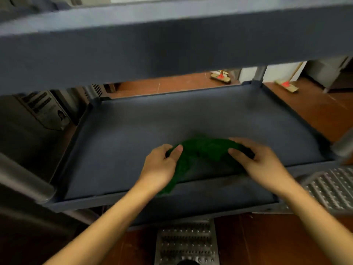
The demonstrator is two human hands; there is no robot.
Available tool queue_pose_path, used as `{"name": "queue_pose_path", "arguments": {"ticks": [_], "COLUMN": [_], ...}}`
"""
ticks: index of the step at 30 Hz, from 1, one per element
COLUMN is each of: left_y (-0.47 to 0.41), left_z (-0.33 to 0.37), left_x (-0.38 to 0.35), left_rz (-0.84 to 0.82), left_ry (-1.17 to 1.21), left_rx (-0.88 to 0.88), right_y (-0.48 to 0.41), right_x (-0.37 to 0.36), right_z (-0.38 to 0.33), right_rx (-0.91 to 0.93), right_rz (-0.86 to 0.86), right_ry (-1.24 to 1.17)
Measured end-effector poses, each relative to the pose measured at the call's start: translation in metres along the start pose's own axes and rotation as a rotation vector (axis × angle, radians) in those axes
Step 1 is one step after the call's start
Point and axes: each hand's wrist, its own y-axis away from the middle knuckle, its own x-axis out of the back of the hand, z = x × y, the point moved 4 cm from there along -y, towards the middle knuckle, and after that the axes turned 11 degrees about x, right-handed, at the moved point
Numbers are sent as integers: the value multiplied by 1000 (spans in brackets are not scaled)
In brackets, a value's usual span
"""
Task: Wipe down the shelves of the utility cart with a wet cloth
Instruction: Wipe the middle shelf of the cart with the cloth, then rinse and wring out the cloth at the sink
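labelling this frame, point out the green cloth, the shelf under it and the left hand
green cloth (206, 148), head view, on its bunched middle
shelf (152, 121), head view, on its bare floor behind the cloth
left hand (160, 165), head view, on the back of the hand

There are two hands, the left hand (160, 165) and the right hand (261, 161), and one green cloth (206, 148). The cart shows two shelves, an upper shelf (172, 44) and a lower shelf (152, 121). There are two broom heads, a first broom head (220, 77) and a second broom head (286, 86). There are two metal floor grates, a near grate (186, 243) and a right-side grate (330, 188).
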Motion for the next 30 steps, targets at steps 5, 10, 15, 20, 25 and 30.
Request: {"name": "queue_pose_path", "arguments": {"ticks": [5,10,15,20,25,30], "left_y": [54,111,180,222,242,253], "left_z": [33,60,97,169,245,293], "left_x": [30,54,80,119,159,201], "left_rz": [-26,-25,48,111,220,336], "left_ry": [218,300,481,683,949,1108], "left_rx": [252,422,608,669,579,455], "right_y": [-3,4,13,-5,-31,-54], "right_x": [19,45,70,100,132,141], "right_z": [-76,-155,-236,-321,-396,-457], "right_rx": [-126,-210,-252,-240,-145,13], "right_rz": [-66,-96,-129,-127,-90,-178], "right_ry": [-49,-33,-75,-177,-245,-324]}}
